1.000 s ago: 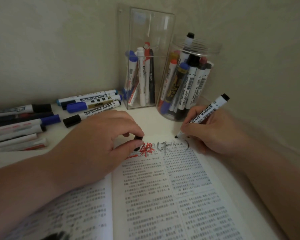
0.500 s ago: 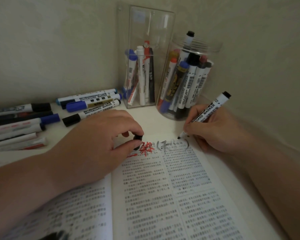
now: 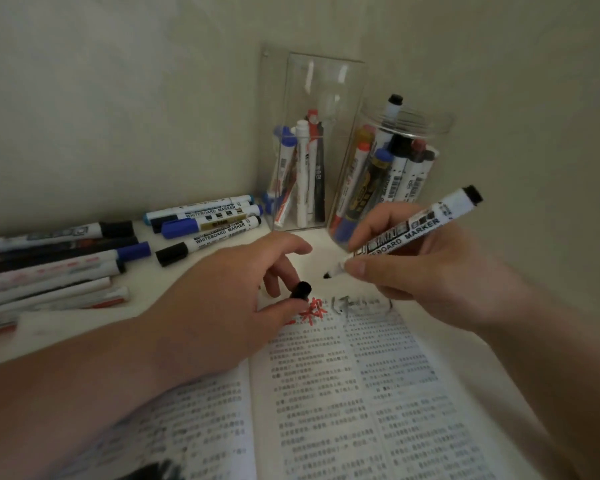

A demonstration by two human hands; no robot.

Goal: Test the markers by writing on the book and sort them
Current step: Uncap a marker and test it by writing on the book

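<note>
Two hands work: the right hand (image 3: 430, 268) pinches a marker (image 3: 413, 230), likely light, stiff and smooth, near its bare tip, just above the book (image 3: 326, 393); the left hand (image 3: 222, 299) pinches what looks like its black cap (image 3: 301, 290). Hold the barrel, not the nib.

two plain, pale cream walls meet in a corner (image 3: 369, 29) at the back; one wall (image 3: 101, 98) runs off to the left of that corner and the other wall (image 3: 534, 81) to its right. below the corner a flat whitish surface (image 3: 66, 330) butts against both walls. the light is dim and soft, a little brighter on the surface just below the corner.
</note>
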